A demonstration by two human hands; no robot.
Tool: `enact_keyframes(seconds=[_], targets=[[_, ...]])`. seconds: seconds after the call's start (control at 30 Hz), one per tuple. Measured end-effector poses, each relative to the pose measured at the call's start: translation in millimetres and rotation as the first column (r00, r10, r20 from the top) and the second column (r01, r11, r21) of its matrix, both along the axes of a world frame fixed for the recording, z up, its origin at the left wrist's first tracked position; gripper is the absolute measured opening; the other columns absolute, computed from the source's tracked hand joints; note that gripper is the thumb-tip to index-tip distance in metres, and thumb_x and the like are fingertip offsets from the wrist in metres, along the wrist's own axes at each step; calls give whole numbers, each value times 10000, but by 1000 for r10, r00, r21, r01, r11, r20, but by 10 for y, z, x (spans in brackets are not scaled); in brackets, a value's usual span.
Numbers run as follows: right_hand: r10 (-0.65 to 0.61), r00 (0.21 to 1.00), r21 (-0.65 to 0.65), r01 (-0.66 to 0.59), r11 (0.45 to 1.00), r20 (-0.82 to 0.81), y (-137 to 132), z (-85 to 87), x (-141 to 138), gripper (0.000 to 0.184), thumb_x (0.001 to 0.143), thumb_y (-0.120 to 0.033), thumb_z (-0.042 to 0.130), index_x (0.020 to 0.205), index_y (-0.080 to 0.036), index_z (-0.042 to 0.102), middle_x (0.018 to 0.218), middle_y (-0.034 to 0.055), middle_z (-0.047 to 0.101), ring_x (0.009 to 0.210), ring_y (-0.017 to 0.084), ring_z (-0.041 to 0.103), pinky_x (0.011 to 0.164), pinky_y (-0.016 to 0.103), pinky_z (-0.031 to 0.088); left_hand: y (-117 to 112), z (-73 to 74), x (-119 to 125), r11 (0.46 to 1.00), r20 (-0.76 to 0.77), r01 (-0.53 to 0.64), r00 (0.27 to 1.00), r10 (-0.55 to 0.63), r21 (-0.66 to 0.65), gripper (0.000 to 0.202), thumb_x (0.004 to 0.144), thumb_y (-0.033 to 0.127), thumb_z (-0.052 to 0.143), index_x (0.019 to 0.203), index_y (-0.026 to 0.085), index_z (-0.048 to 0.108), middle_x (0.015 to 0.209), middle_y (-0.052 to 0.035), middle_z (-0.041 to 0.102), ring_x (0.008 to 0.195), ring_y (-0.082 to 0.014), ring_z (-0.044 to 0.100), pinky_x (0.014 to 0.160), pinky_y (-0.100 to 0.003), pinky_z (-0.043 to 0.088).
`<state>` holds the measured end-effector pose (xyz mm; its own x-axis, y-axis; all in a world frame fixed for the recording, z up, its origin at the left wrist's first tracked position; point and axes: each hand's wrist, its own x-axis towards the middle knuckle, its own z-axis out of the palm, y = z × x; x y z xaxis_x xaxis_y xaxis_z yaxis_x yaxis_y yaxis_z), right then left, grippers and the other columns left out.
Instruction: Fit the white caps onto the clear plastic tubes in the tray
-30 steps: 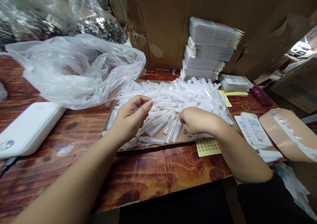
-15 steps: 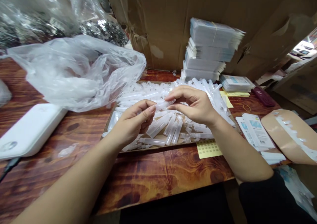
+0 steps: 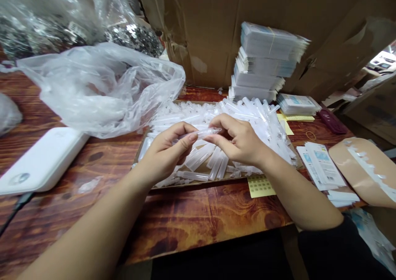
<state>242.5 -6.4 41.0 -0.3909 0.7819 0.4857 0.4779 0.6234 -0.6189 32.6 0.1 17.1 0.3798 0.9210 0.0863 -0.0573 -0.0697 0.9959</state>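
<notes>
A clear plastic tube [image 3: 202, 132] lies nearly level between my two hands, its pointed end to the right. My left hand [image 3: 168, 150] is closed around the tube's left part, thumb along its near side. The thumb and forefinger of my right hand [image 3: 239, 140] pinch about the narrow tip; whether a separate small cap is there I cannot make out. Beneath both hands is a shallow cardboard tray [image 3: 198, 184], heaped with similar translucent tubes [image 3: 196, 158] and small clear plastic pieces.
A crumpled plastic bag [image 3: 108, 90] lies left of the tray, with a white power bank [image 3: 43, 160] and cable nearer me. Banded stacks of printed packets [image 3: 266, 61] stand behind. Yellow sticker sheets [image 3: 261, 187], loose packets [image 3: 321, 164] and a tan sheet [image 3: 365, 168] are at right.
My right hand has lowered slightly and turned, its fingers now closer around the tube's tip. The tube shows more clearly and lies more level. The whole view has shifted a little.
</notes>
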Motion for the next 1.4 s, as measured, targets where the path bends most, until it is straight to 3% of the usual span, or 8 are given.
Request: enact_keyframes(seconds=[0.33, 0.43, 0.57, 0.77, 0.93, 1.03, 1.13, 1.4], targets=[[0, 1000, -193, 5, 981, 29, -32, 48, -8, 332, 979, -502, 576, 811, -224, 511, 709, -33, 514, 671, 130, 465, 656, 280, 391, -17, 12, 7, 996, -34, 75, 996, -77, -51, 458, 795, 622, 793, 774, 217, 578, 498, 82, 381, 410, -64, 263, 366, -183, 218], [57, 998, -81, -57, 995, -1, -47, 70, -14, 219, 927, -411, 633, 875, -220, 537, 824, -5, 582, 722, 134, 488, 706, 286, 418, -13, 13, 4, 993, -34, 92, 995, -95, -73, 459, 816, 645, 751, 785, 226, 565, 497, 85, 368, 408, -72, 246, 381, -200, 217], [21, 993, -203, -45, 978, -118, -61, 45, -66, 226, 943, -388, 599, 810, -215, 539, 749, -14, 550, 690, 128, 470, 685, 280, 419, -71, 57, -2, 968, -220, -45, 970, 102, 248, 309, 884, 521, 677, 825, 227, 601, 569, 30, 489, 487, -131, 405, 475, -257, 332], [-10, 948, -741, -241, 626, -317, -53, 136, -81, 464, 908, -637, 656, 775, -213, 523, 565, -101, 358, 457, 70, 254, 446, 235, 223, -189, 118, 15, 758, -391, -47, 835, 387, 650, 197, 901, 410, 616, 821, 230, 618, 740, -45, 630, 669, -203, 536, 650, -328, 395], [-228, 974, -339, 210, 917, -13, 10, 338, 138, 176, 933, -335, 681, 871, -209, 574, 772, -8, 600, 650, 126, 521, 621, 268, 414, -98, 83, 20, 867, -164, -255, 922, 352, 428, 324, 740, 323, 808, 1000, 268, 623, 833, -17, 580, 726, -186, 527, 603, -282, 424], [-484, 855, 1, 492, 871, 185, 133, 328, 327, 86, 885, -195, 674, 930, -208, 602, 924, 48, 671, 793, 181, 576, 745, 325, 442, 2, 100, -18, 932, 141, -351, 931, 337, 93, 362, 597, 168, 759, 907, 264, 597, 822, -13, 555, 693, -159, 489, 493, -223, 360], [-539, 753, 79, 554, 829, 376, 255, 245, 430, 101, 868, -170, 681, 960, -192, 646, 983, 85, 692, 868, 224, 608, 792, 356, 453, 85, 166, -68, 922, 266, -342, 886, 381, -182, 349, 472, 31, 609, 756, 226, 554, 804, -15, 581, 708, -138, 529, 538, -207, 453], [-499, 631, 123, 542, 831, 594, 186, 222, 376, 259, 848, -206, 778, 1093, -153, 714, 1150, 140, 630, 1073, 301, 631, 896, 413, 489, 182, 376, -201, 854, 362, -352, 793, 489, -383, 334, 665, 8, 683, 948, 185, 693, 1065, -78, 760, 941, -199, 722, 687, -277, 640]])
